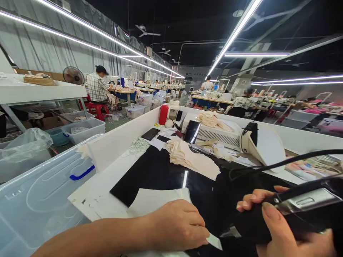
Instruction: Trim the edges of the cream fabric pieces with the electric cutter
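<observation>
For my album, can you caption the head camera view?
Left hand on a white sheet, right hand gripping a black tool, cream fabric beyond.

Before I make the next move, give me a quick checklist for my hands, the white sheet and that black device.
1. Left hand on the white sheet: ok.
2. Right hand gripping the black device: ok.
3. Cream stack apart from both hands: ok.
4. Sheet flat under the left hand: cannot tell, the hand covers it.
5. Device switched off: cannot tell, no indicator shows.
6. Phones off the worktop: not ok, one lies beside the green cord.
</observation>
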### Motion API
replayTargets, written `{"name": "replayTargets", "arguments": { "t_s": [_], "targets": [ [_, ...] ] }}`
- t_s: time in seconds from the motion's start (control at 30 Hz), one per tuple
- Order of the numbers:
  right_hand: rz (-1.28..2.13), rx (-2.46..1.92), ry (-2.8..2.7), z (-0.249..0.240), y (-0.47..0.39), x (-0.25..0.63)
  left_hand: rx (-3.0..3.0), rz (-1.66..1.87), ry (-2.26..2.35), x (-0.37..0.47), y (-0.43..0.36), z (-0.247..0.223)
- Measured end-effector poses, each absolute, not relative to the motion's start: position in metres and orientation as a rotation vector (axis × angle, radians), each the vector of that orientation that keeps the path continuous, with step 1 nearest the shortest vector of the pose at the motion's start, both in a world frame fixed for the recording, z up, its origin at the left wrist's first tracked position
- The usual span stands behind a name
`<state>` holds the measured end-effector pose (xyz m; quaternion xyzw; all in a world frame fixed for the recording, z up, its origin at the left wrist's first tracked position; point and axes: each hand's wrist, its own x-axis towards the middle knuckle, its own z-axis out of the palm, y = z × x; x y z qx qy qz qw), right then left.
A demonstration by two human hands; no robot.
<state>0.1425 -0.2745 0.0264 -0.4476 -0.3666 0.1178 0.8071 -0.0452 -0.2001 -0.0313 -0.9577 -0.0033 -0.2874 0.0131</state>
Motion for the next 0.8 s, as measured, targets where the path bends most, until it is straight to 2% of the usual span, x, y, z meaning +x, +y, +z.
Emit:
{"name": "replayTargets", "arguments": {
  "t_s": [0.23, 0.8],
  "targets": [
    [0.255, -0.945, -0.816, 0.04, -0.281, 0.14, -3.118, -0.863, -0.019, -0.055, -0.206, -0.023],
    [0.31, -0.905, -0.846, 0.035, -0.286, 0.132, -3.161, -0.781, -0.051, -0.055, -0.21, -0.023]
  ]
}}
